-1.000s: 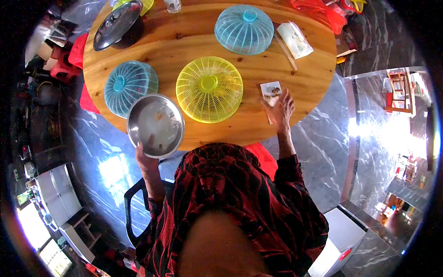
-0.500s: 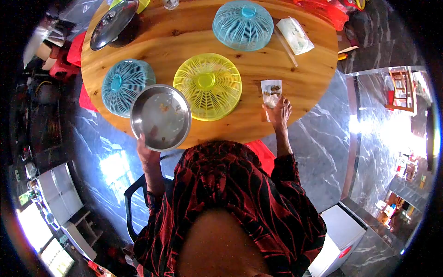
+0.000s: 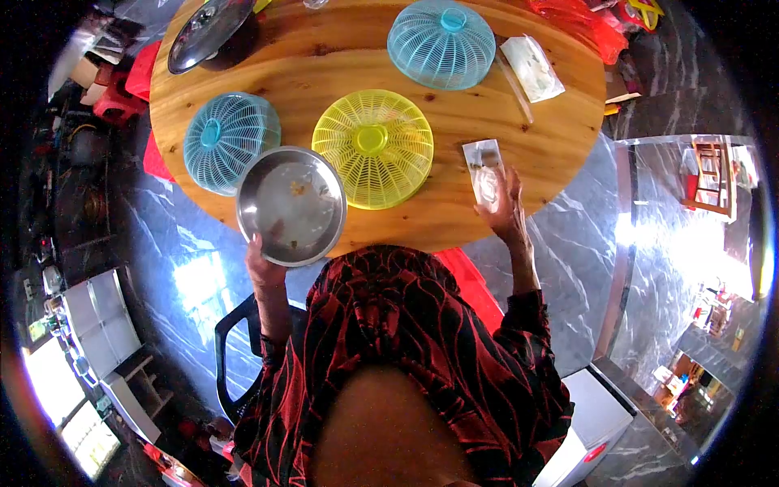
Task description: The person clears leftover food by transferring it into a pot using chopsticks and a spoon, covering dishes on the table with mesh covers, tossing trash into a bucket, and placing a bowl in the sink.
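Observation:
A round metal pan (image 3: 291, 206) with a few small scraps in it is tilted in my left hand (image 3: 265, 264), whose fingers grip its lower rim. On the wooden table's right part lies a narrow white paper (image 3: 485, 174) with dark bits at its upper end and a crumpled white piece lower down. Against that paper's right edge is my right hand (image 3: 508, 208), fingers bent around the crumpled piece; whether it grips it cannot be made out. The yellow mesh cover (image 3: 372, 140) stands between the two hands.
Blue mesh covers stand at the left (image 3: 231, 144) and at the back (image 3: 441, 45). A dark pan lid (image 3: 210, 34) is at the back left. A white packet (image 3: 532, 68) lies at the back right, beside a thin stick. A black chair (image 3: 238, 357) is at the lower left.
My right hand has come down to the paper, then shifted to its right side; the paper is now tilted. The pan in my left hand has moved slightly right and up.

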Motion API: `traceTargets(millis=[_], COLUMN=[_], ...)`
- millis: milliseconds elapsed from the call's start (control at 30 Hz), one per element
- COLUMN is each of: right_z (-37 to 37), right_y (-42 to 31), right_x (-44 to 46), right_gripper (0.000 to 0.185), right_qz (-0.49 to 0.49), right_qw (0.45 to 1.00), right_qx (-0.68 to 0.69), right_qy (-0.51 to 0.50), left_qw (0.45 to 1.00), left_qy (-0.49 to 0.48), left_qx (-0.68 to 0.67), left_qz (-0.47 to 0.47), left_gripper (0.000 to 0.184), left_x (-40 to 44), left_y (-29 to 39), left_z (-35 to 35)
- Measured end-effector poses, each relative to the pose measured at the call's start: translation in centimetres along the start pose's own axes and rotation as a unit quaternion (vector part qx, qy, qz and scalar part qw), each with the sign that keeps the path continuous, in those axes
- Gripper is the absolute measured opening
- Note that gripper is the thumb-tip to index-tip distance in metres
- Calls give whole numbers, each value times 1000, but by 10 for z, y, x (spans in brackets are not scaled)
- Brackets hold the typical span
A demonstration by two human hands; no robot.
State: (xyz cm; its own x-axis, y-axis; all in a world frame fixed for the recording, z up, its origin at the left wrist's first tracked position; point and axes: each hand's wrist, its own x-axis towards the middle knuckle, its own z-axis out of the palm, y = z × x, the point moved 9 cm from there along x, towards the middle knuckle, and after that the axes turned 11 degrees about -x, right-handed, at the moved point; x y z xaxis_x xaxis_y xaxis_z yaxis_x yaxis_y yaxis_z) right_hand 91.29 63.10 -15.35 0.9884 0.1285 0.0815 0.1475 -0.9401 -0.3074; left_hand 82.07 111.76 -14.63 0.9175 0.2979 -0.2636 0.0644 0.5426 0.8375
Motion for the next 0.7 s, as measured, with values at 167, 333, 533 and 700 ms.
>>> traceTargets(millis=[167,333,533,700], right_z=[22,39,27,48], right_y=[-11,7,30,49], right_x=[-8,-1,40,72], right_gripper=[50,41,38,38], right_qz=[-40,-102,-57,-40], right_qw=[991,990,998,989], right_qx=[-51,-87,8,22], right_qy=[-117,-52,-22,-139], left_qw=[999,984,994,998], left_qy=[-31,-9,-14,-17], left_qx=[-4,-154,-75,33], left_qz=[-32,-89,-75,-57], left_gripper=[45,49,50,50], left_x=[6,10,10,8], left_y=[-8,-15,-16,-16], left_z=[8,17,11,6])
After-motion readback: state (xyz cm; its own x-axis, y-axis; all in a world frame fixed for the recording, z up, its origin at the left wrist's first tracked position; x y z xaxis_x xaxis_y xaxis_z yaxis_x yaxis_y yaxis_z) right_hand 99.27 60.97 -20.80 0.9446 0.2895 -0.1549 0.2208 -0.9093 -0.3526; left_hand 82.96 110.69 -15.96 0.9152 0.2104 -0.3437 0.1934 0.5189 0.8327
